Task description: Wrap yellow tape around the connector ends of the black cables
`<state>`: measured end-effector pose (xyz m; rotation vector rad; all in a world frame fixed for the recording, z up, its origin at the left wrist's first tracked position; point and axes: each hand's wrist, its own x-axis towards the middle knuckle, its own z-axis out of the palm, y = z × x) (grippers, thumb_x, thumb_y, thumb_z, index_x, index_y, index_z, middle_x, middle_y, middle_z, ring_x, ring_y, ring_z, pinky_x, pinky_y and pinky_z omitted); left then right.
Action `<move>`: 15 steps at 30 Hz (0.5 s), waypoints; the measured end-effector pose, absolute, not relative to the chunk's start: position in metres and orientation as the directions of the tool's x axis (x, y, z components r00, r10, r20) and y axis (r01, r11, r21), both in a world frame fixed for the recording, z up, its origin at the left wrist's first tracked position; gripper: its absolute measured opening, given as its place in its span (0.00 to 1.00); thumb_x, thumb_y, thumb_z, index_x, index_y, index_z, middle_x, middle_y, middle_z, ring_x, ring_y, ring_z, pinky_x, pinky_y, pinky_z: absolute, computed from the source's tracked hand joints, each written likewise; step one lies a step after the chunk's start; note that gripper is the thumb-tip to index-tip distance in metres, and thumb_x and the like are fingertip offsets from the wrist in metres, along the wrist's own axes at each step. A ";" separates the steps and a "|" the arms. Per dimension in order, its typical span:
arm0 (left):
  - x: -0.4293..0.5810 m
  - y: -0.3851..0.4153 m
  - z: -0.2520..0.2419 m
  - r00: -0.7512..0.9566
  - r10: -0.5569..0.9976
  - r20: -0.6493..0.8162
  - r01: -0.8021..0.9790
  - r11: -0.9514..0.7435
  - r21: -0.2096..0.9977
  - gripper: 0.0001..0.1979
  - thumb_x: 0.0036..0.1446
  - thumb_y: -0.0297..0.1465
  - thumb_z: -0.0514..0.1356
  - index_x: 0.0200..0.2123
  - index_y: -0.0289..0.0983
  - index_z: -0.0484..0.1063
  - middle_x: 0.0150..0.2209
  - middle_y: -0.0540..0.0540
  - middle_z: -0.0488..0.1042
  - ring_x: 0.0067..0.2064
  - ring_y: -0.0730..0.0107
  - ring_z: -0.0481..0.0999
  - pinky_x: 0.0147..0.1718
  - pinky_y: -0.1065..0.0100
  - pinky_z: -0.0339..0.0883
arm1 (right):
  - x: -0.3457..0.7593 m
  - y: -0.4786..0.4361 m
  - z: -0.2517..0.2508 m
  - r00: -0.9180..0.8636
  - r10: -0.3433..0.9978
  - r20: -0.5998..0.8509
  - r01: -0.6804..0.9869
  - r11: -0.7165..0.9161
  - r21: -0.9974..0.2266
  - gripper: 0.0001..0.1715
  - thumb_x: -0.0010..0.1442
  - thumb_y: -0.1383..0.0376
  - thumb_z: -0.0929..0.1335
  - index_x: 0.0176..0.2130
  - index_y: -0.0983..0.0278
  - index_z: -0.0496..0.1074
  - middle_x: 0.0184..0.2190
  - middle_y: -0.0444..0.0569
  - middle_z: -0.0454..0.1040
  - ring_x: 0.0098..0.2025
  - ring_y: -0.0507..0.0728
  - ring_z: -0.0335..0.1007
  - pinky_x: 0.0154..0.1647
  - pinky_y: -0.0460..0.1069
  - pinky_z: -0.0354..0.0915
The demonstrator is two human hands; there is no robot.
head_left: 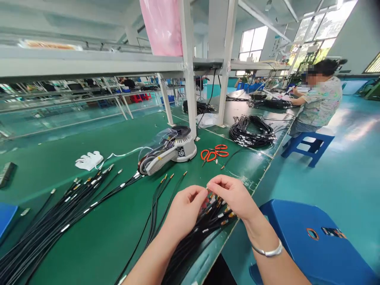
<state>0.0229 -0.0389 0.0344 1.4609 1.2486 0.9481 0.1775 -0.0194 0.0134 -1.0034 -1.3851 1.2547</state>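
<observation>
Left hand (185,213), right hand (233,196): narrow pinch, held item unclear | black sleeved cable bundle (208,227) beneath | risk: bundle slides off green desk (89,245) edge if snagged

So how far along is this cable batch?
Looks done: a coiled black cable bundle lies further along the bench. In hand: your left hand and right hand are at the connector ends of a black cable bunch. Left, it seems: a loose spread of black cables lying beside them.
</observation>
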 end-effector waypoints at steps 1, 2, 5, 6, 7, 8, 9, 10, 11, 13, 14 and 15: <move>0.024 -0.035 0.033 0.172 0.985 -0.020 0.253 -0.025 0.967 0.15 0.54 0.40 0.57 0.22 0.35 0.73 0.20 0.49 0.70 0.23 0.71 0.67 0.24 0.71 0.61 | 0.178 -0.017 0.012 -0.188 0.974 0.129 -0.016 0.128 -0.992 0.13 0.55 0.57 0.70 0.30 0.65 0.73 0.26 0.43 0.73 0.29 0.52 0.66 0.34 0.47 0.62; 0.025 -0.030 0.031 0.160 0.987 -0.007 0.270 -0.037 0.962 0.15 0.53 0.39 0.57 0.22 0.35 0.73 0.19 0.49 0.70 0.22 0.71 0.67 0.24 0.72 0.61 | 0.178 -0.014 0.010 -0.192 0.972 0.131 0.014 0.137 -0.991 0.14 0.55 0.56 0.69 0.30 0.65 0.73 0.26 0.43 0.73 0.29 0.52 0.66 0.34 0.47 0.63; 0.025 -0.017 0.023 0.121 0.992 0.038 0.346 -0.078 0.935 0.16 0.54 0.38 0.57 0.22 0.35 0.75 0.20 0.47 0.72 0.23 0.68 0.70 0.25 0.69 0.63 | 0.182 0.003 0.004 -0.232 0.964 0.133 0.261 0.193 -0.946 0.16 0.58 0.56 0.66 0.31 0.66 0.74 0.27 0.45 0.74 0.30 0.53 0.68 0.33 0.47 0.64; 0.023 -0.014 0.020 0.100 0.993 0.056 0.379 -0.091 0.921 0.15 0.54 0.39 0.57 0.23 0.35 0.76 0.22 0.46 0.75 0.26 0.65 0.72 0.28 0.67 0.65 | 0.184 0.011 0.003 -0.248 0.961 0.124 0.358 0.210 -0.910 0.17 0.59 0.56 0.65 0.31 0.66 0.74 0.27 0.46 0.74 0.30 0.53 0.69 0.33 0.47 0.65; 0.021 -0.014 0.017 0.073 0.994 0.076 0.411 -0.100 0.906 0.15 0.54 0.39 0.58 0.27 0.35 0.77 0.26 0.43 0.77 0.30 0.61 0.74 0.32 0.64 0.67 | 0.185 0.020 0.002 -0.259 0.959 0.115 0.445 0.224 -0.867 0.17 0.60 0.57 0.64 0.31 0.66 0.74 0.26 0.46 0.74 0.30 0.54 0.69 0.32 0.48 0.65; 0.017 -0.015 0.013 0.039 0.995 0.096 0.437 -0.104 0.893 0.15 0.53 0.40 0.59 0.31 0.35 0.78 0.32 0.40 0.78 0.36 0.57 0.76 0.38 0.60 0.68 | 0.187 0.030 0.002 -0.259 0.960 0.109 0.516 0.233 -0.825 0.17 0.60 0.58 0.63 0.30 0.66 0.75 0.27 0.47 0.75 0.30 0.55 0.70 0.33 0.48 0.65; 0.013 -0.019 0.009 0.006 0.992 0.124 0.463 -0.113 0.879 0.16 0.53 0.40 0.59 0.37 0.34 0.78 0.38 0.38 0.78 0.42 0.53 0.75 0.45 0.56 0.66 | 0.188 0.041 0.004 -0.251 0.961 0.112 0.568 0.240 -0.787 0.16 0.60 0.60 0.63 0.31 0.66 0.76 0.28 0.48 0.76 0.31 0.56 0.71 0.34 0.49 0.65; 0.008 -0.026 0.004 -0.015 0.987 0.162 0.495 -0.134 0.858 0.18 0.54 0.40 0.59 0.42 0.34 0.77 0.44 0.36 0.77 0.48 0.50 0.73 0.50 0.53 0.64 | 0.187 0.051 0.006 -0.238 0.963 0.124 0.607 0.248 -0.755 0.16 0.60 0.62 0.62 0.33 0.66 0.77 0.30 0.49 0.77 0.33 0.57 0.71 0.36 0.50 0.66; 0.003 -0.034 -0.002 -0.024 0.977 0.211 0.534 -0.166 0.829 0.19 0.55 0.39 0.58 0.46 0.35 0.75 0.48 0.36 0.75 0.52 0.50 0.71 0.53 0.51 0.61 | 0.185 0.062 0.009 -0.230 0.963 0.142 0.646 0.260 -0.718 0.16 0.61 0.64 0.61 0.37 0.65 0.77 0.34 0.50 0.78 0.36 0.57 0.72 0.39 0.50 0.65; -0.007 -0.053 -0.019 0.014 0.937 0.348 0.637 -0.277 0.720 0.16 0.59 0.36 0.56 0.47 0.37 0.74 0.49 0.37 0.73 0.53 0.53 0.70 0.53 0.51 0.63 | 0.175 0.080 0.016 -0.241 0.954 0.176 0.708 0.297 -0.641 0.20 0.62 0.67 0.59 0.48 0.61 0.75 0.42 0.49 0.77 0.44 0.57 0.71 0.45 0.50 0.64; -0.012 -0.063 -0.029 0.044 0.906 0.422 0.682 -0.336 0.649 0.14 0.60 0.34 0.55 0.46 0.38 0.74 0.49 0.38 0.73 0.53 0.54 0.71 0.52 0.52 0.66 | 0.168 0.088 0.019 -0.260 0.948 0.185 0.732 0.318 -0.603 0.22 0.62 0.68 0.59 0.52 0.59 0.72 0.44 0.48 0.77 0.46 0.57 0.71 0.46 0.50 0.63; -0.016 -0.071 -0.039 0.074 0.867 0.493 0.716 -0.390 0.579 0.13 0.60 0.32 0.54 0.45 0.39 0.74 0.48 0.38 0.74 0.52 0.55 0.72 0.50 0.54 0.69 | 0.160 0.095 0.022 -0.280 0.942 0.187 0.754 0.336 -0.565 0.24 0.62 0.68 0.59 0.55 0.57 0.70 0.45 0.48 0.76 0.47 0.58 0.70 0.47 0.50 0.63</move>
